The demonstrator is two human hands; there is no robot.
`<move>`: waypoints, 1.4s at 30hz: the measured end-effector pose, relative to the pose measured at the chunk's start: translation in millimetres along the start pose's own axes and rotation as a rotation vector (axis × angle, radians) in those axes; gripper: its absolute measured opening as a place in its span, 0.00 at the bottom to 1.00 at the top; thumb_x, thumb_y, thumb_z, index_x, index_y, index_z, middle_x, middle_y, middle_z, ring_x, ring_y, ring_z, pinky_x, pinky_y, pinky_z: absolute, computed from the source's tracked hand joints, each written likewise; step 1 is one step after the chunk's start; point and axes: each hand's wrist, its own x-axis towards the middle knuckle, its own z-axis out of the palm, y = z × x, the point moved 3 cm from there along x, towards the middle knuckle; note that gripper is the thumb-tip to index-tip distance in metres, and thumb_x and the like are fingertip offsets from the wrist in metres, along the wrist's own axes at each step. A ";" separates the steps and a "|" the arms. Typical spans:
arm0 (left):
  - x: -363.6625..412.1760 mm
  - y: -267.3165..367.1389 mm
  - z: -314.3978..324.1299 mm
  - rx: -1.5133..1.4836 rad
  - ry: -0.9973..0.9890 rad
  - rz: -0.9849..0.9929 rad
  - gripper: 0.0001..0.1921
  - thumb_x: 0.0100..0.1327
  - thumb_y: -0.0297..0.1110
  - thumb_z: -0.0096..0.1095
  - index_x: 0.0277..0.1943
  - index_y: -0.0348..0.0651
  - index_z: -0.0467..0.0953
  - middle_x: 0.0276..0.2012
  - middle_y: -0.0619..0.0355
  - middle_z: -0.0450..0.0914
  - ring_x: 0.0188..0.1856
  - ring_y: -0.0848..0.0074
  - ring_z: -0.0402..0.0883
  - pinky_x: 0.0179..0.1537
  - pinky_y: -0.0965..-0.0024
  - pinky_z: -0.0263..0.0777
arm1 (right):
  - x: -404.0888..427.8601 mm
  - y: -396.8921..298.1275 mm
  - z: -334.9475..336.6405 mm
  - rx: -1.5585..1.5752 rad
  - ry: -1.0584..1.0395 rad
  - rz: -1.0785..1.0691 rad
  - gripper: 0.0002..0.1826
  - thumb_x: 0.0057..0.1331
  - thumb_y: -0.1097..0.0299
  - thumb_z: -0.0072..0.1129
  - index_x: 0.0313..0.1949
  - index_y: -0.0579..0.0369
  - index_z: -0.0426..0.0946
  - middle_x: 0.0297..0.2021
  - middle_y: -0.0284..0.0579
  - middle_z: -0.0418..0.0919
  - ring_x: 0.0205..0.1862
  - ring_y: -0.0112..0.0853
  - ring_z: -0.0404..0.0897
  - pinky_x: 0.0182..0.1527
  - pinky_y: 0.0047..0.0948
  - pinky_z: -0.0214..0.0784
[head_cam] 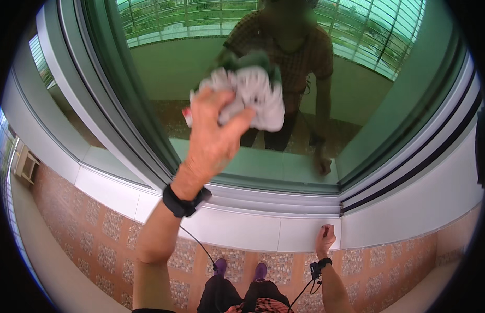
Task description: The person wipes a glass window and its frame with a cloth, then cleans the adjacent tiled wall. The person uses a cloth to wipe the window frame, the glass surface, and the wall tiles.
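My left hand [217, 131] presses a crumpled white cloth [262, 99] against the tinted glass pane [180, 74] of a window. The cloth is slightly blurred, and a small red and white tag [187, 116] sticks out at its left side. Thumb and fingers are spread over the cloth, with some fingertips hidden in its folds. Lower right, my right hand [325, 238] is curled closed above the white tiled sill [234, 234], and no object shows in it. Each wrist wears a black band.
Silver metal framing [109, 129] surrounds the glass, with sliding tracks [266, 205] along the bottom. Thin black cables [199, 242] hang from the wrist bands. My feet in purple shoes [261, 270] stand on a pebble-patterned tile floor [109, 254]. The pane reflects a person and a barred opening.
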 end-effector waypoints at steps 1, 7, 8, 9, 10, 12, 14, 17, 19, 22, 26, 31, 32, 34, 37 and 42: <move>-26.1 4.9 5.9 -0.047 -0.073 -0.050 0.18 0.45 0.20 0.65 0.41 0.47 0.82 0.49 0.48 0.69 0.52 0.52 0.68 0.53 0.54 0.66 | 1.1 0.4 0.0 0.011 -0.001 0.022 0.00 0.63 0.75 0.53 0.33 0.57 0.72 0.19 0.41 0.73 0.19 0.29 0.71 0.27 0.28 0.68; -147.8 39.2 25.9 -0.161 -0.244 -0.468 0.18 0.51 0.13 0.60 0.42 0.46 0.77 0.49 0.46 0.64 0.51 0.52 0.67 0.54 0.58 0.66 | -1.3 4.9 -0.3 -0.029 0.013 0.002 0.00 0.61 0.75 0.53 0.32 0.57 0.72 0.18 0.41 0.73 0.19 0.29 0.71 0.26 0.28 0.67; -170.0 43.8 23.8 -0.207 -0.287 -0.558 0.18 0.51 0.13 0.59 0.43 0.45 0.77 0.48 0.45 0.64 0.49 0.52 0.68 0.52 0.59 0.68 | -2.7 2.0 0.3 -0.011 0.009 -0.009 0.00 0.61 0.75 0.53 0.32 0.57 0.72 0.18 0.41 0.73 0.19 0.29 0.71 0.26 0.28 0.67; -192.7 47.2 20.4 -0.248 -0.329 -0.648 0.18 0.52 0.13 0.58 0.43 0.44 0.78 0.47 0.44 0.65 0.47 0.53 0.70 0.50 0.61 0.69 | -4.4 -1.2 1.1 -0.004 -0.007 -0.008 0.00 0.62 0.76 0.53 0.33 0.58 0.71 0.19 0.40 0.72 0.20 0.27 0.70 0.26 0.27 0.66; -212.9 52.9 13.9 -0.232 -0.319 -0.642 0.18 0.52 0.13 0.58 0.43 0.44 0.78 0.47 0.44 0.65 0.47 0.53 0.70 0.50 0.61 0.69 | -5.0 -2.6 0.7 -0.003 -0.019 -0.006 0.01 0.63 0.76 0.52 0.33 0.59 0.71 0.19 0.39 0.71 0.21 0.25 0.69 0.26 0.27 0.66; -234.4 52.9 0.1 -0.378 -0.384 -0.817 0.18 0.51 0.13 0.57 0.44 0.42 0.78 0.43 0.45 0.67 0.43 0.57 0.73 0.45 0.63 0.72 | -5.1 0.9 0.6 0.028 -0.020 -0.016 0.01 0.63 0.76 0.52 0.32 0.59 0.70 0.19 0.39 0.71 0.20 0.26 0.69 0.26 0.27 0.65; -217.3 43.4 -17.5 -0.374 -0.341 -0.786 0.18 0.51 0.13 0.56 0.45 0.42 0.78 0.42 0.47 0.68 0.42 0.59 0.73 0.43 0.65 0.72 | -5.6 8.8 -1.5 0.026 -0.006 -0.016 0.01 0.63 0.76 0.53 0.33 0.58 0.70 0.18 0.40 0.71 0.20 0.26 0.69 0.26 0.27 0.66; -100.7 30.1 -63.7 -0.340 -0.194 -0.693 0.20 0.50 0.13 0.54 0.46 0.42 0.78 0.41 0.50 0.69 0.44 0.62 0.73 0.43 0.67 0.72 | -4.2 14.5 -2.5 0.008 -0.005 -0.015 0.01 0.61 0.76 0.53 0.33 0.57 0.71 0.18 0.42 0.73 0.19 0.31 0.72 0.26 0.29 0.68; -20.4 12.4 -92.2 -0.226 -0.083 -0.472 0.20 0.51 0.15 0.55 0.48 0.43 0.78 0.44 0.46 0.69 0.44 0.59 0.72 0.43 0.62 0.69 | -6.4 13.6 -3.3 -0.015 -0.026 -0.019 0.02 0.61 0.76 0.54 0.33 0.57 0.71 0.18 0.42 0.73 0.20 0.31 0.72 0.26 0.29 0.68; 70.9 -10.9 -97.6 -0.075 0.136 -0.159 0.21 0.50 0.14 0.54 0.48 0.42 0.77 0.44 0.43 0.69 0.45 0.52 0.71 0.45 0.59 0.69 | -2.3 16.9 -3.3 -0.035 -0.017 -0.035 0.02 0.62 0.75 0.54 0.33 0.56 0.71 0.19 0.41 0.73 0.19 0.30 0.72 0.26 0.29 0.68; 94.8 -31.7 -65.2 -0.005 0.175 -0.033 0.21 0.49 0.15 0.57 0.48 0.43 0.77 0.48 0.43 0.68 0.49 0.48 0.69 0.50 0.56 0.67 | -5.3 14.8 2.6 -0.039 -0.026 -0.019 0.01 0.63 0.75 0.54 0.33 0.56 0.71 0.19 0.40 0.73 0.20 0.29 0.72 0.26 0.29 0.67; 13.4 -30.2 -32.8 0.036 -0.020 -0.129 0.21 0.51 0.16 0.58 0.49 0.43 0.76 0.54 0.39 0.64 0.55 0.47 0.67 0.56 0.56 0.65 | -3.2 7.4 0.0 -0.064 -0.005 -0.032 0.01 0.63 0.75 0.54 0.33 0.56 0.71 0.19 0.38 0.73 0.19 0.28 0.71 0.26 0.28 0.67; -11.0 -29.0 -28.4 0.062 -0.049 -0.144 0.20 0.51 0.16 0.59 0.49 0.43 0.76 0.54 0.39 0.63 0.55 0.47 0.67 0.56 0.55 0.65 | -1.7 4.6 1.7 -0.050 -0.012 -0.014 0.01 0.63 0.75 0.54 0.33 0.56 0.71 0.19 0.38 0.72 0.19 0.27 0.71 0.26 0.28 0.67; -72.0 -22.1 -12.8 0.043 -0.098 -0.185 0.18 0.52 0.16 0.58 0.47 0.42 0.76 0.53 0.39 0.62 0.55 0.46 0.67 0.56 0.55 0.65 | 1.2 3.8 -0.5 -0.049 -0.012 0.005 0.01 0.63 0.75 0.53 0.33 0.57 0.71 0.19 0.39 0.72 0.20 0.27 0.71 0.26 0.28 0.67; -181.3 -1.9 5.5 -0.059 -0.260 -0.458 0.17 0.51 0.17 0.60 0.45 0.44 0.79 0.52 0.42 0.64 0.54 0.51 0.65 0.54 0.57 0.62 | -0.7 -2.6 3.2 -0.030 -0.029 0.026 0.01 0.62 0.75 0.53 0.33 0.57 0.71 0.19 0.39 0.72 0.20 0.27 0.71 0.26 0.28 0.67; -269.9 30.6 0.9 -0.274 -0.399 -0.865 0.17 0.51 0.12 0.54 0.43 0.40 0.76 0.45 0.45 0.66 0.45 0.55 0.71 0.46 0.61 0.70 | -5.0 4.7 2.9 -0.066 -0.021 0.006 0.02 0.63 0.74 0.52 0.33 0.57 0.70 0.18 0.40 0.72 0.20 0.27 0.70 0.25 0.29 0.65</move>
